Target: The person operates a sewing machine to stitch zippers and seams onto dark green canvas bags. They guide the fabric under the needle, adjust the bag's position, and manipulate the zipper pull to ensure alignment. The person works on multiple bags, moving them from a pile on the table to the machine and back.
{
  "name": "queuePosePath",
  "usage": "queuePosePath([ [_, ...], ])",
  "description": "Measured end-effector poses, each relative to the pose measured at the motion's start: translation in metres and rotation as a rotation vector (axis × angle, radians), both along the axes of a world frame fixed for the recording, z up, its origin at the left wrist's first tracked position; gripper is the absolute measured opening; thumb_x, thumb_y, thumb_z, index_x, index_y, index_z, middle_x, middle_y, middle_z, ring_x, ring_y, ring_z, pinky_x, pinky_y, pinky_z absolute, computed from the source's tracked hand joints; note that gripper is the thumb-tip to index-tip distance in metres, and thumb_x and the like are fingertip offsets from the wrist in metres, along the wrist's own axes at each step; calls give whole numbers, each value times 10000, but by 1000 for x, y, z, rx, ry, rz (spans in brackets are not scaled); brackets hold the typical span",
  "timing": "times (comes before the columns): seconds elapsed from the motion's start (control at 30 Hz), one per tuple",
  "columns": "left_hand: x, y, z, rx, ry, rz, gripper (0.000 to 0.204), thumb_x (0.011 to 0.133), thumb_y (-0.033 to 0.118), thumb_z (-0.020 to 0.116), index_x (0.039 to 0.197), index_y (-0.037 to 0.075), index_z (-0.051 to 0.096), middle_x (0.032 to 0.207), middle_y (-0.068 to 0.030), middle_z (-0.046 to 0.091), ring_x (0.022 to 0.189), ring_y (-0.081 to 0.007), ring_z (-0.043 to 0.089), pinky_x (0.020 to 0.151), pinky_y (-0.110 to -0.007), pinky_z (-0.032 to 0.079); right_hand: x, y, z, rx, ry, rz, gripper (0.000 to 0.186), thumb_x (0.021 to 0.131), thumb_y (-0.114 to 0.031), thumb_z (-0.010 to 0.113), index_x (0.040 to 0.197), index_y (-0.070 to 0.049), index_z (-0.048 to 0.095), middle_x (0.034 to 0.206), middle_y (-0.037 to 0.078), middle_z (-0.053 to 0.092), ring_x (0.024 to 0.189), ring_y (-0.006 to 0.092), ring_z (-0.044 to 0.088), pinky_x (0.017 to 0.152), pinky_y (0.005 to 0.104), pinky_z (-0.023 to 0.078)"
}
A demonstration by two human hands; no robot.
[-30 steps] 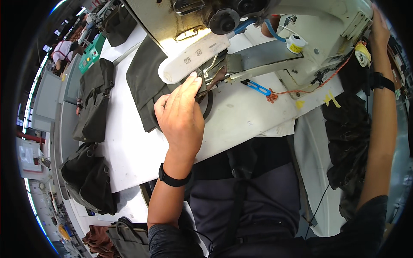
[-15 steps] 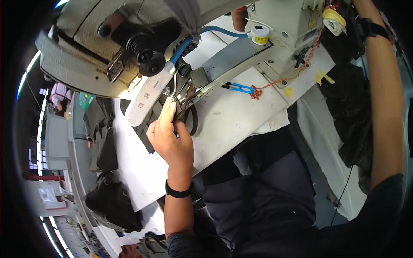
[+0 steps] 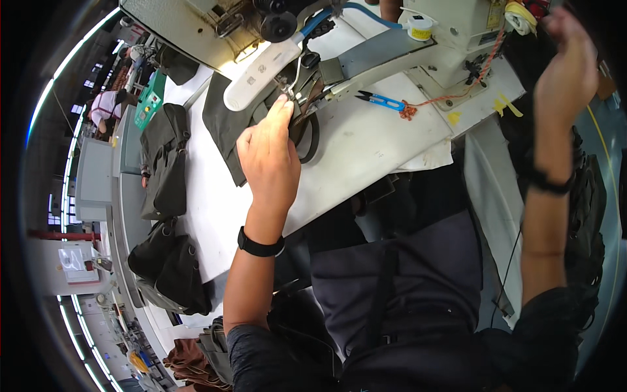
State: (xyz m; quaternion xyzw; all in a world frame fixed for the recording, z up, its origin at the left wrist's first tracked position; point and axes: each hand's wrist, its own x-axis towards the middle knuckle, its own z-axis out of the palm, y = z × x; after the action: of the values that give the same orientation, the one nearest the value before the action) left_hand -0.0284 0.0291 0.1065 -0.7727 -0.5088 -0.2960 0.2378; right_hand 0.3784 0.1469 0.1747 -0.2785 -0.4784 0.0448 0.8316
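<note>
By sewing machine (image 3: 170,32), right hand (image 3: 568,81) had pulled back, fingers too blurry to tell; only left hand (image 3: 268,157) stayed at dark cloth (image 3: 225,124), fingers together, grip hidden.

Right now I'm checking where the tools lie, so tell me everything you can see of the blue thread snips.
The thread snips have a bright blue, plastic-looking handle and dark, metal-looking blades, seemingly parted at the tips. They lie on the white tabletop, beside the sewing machine's lower arm, blades pointing left. An orange cord is bunched at their other end, trailing right. The left hand and right hand are clear of them.
</note>
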Motion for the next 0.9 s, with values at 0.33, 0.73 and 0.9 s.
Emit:
queuePosePath([
  [0.33, -1, 7, 1, -46, -71, -73, 580, 808, -158, 607, 1329, 87, 676, 1362, -70, 727, 1153, -193, 703, 965, -352, 445, -236, -26, -73, -132, -470, 111, 187, 856, -313, 802, 838, -135, 748, 911, 15, 683, 1051, 230, 608, 1024, 424, 360],
  [0.73, 3, 12, -7, 4, -86, -22, 589, 808, -136, 611, 1346, 95, 667, 1399, -29, 708, 1125, -163, 688, 970, -349, 424, -240, -27, -84, -121, -448, -116, 279, 816, -173, 791, 1030, -65, 648, 1019, 110, 668, 1058, 302, 619, 1060, 481, 436],
  [0.9, 2, 11, -7, 28, -48, -9, 567, 823, -120, 632, 1347, 92, 666, 1394, -31, 710, 1092, -153, 688, 951, -337, 427, -226, -89, -84, -662, -136, 764, 200, 1010, -208, 704, 1075, -20, 726, 890, 33, 729, 752, 115, 641, 695, 273, 495],
])
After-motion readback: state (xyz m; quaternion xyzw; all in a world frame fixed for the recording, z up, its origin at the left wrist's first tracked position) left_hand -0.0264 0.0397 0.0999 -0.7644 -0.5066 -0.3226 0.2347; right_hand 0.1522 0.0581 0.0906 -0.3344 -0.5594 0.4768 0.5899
